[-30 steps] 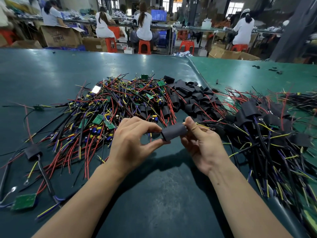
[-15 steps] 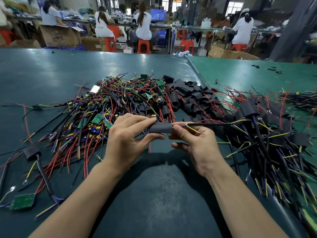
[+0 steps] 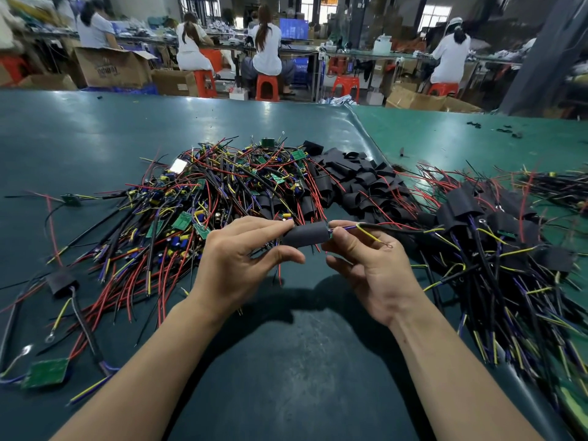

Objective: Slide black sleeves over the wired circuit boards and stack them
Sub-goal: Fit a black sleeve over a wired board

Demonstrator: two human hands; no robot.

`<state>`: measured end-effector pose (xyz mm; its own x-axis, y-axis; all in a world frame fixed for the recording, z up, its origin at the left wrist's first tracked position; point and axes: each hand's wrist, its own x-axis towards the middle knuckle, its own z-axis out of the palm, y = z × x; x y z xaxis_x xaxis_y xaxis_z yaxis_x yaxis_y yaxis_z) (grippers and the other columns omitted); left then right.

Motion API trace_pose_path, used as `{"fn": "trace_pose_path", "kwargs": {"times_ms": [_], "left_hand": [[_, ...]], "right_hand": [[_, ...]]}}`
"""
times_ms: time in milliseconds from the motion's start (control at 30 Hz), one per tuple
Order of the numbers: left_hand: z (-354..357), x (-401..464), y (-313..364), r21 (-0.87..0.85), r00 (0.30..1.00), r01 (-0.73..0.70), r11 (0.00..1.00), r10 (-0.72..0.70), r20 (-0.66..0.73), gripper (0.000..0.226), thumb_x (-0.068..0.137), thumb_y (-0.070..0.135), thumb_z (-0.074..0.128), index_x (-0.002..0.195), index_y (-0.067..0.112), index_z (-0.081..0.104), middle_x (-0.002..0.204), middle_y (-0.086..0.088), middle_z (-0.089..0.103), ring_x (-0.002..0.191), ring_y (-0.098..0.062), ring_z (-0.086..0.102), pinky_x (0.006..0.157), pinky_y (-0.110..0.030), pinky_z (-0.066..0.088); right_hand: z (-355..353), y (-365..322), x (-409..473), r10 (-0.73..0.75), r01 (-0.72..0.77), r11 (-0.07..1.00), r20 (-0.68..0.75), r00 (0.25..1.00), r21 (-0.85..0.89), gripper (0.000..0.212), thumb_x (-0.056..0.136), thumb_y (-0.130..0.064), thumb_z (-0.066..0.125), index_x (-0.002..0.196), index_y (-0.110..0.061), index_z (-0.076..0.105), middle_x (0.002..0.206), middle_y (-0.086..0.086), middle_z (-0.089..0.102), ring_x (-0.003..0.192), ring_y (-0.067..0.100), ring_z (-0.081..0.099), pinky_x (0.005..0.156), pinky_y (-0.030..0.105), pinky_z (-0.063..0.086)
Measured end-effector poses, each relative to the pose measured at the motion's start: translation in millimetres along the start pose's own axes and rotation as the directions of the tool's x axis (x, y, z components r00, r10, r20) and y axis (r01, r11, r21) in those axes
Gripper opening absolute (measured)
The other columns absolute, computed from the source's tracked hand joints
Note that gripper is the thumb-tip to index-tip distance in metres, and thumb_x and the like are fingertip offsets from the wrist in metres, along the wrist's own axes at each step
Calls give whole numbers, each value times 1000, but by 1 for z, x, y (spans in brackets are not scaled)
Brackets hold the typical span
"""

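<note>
Above the green table [image 3: 95, 148], centre: one black sleeve [image 3: 305, 235], held level, pinched at its left end by the left hand [image 3: 241, 259]; wires [image 3: 366, 229] leaving its right end are pinched by the right hand [image 3: 369, 262]. Behind: unsleeved boards pile [image 3: 197, 198], loose sleeves [image 3: 356, 183]. Right: sleeved stack [image 3: 496, 230].

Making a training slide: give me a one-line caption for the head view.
Left hand and right hand hold a black sleeve on a wired board between piles.
</note>
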<state>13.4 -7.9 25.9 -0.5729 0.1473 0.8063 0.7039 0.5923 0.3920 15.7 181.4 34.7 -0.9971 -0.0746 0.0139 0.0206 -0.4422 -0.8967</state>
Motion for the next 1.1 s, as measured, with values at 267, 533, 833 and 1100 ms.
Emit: {"fn": "trace_pose_path", "kwargs": {"times_ms": [267,533,833,1100], "left_hand": [[2,-2,-1,40,997,-68,997,69,-21,40,65,32,83,93,3,78,90,-5,75,81,-18,70,74,-42,55],[7,-7,3,99,998,-67,993,69,-9,42,67,46,77,88,10,79,81,-1,74,72,-19,67,70,-43,51],[8,-7,2,124,995,-68,990,57,85,52,68,48,79,101,7,77,91,-1,75,75,-18,68,71,-42,51],[11,-8,-4,130,992,-103,986,92,86,37,79,23,79,107,-1,73,101,-8,74,81,-24,69,74,-38,56]], "right_hand": [[-2,-1,-1,11,-7,997,52,999,-75,8,70,-17,73,75,-17,79,75,6,73,67,19,70,54,27,54],[1,2,0,-18,26,992,65,998,-123,30,81,-43,65,81,-16,79,81,11,74,65,23,71,48,27,54],[3,14,0,-210,223,939,79,975,-262,6,82,-15,73,88,-15,75,81,4,75,69,16,71,52,25,54],[2,16,1,-235,232,928,25,972,-292,17,73,-23,76,85,-12,74,80,10,76,73,22,73,62,30,59]]}}
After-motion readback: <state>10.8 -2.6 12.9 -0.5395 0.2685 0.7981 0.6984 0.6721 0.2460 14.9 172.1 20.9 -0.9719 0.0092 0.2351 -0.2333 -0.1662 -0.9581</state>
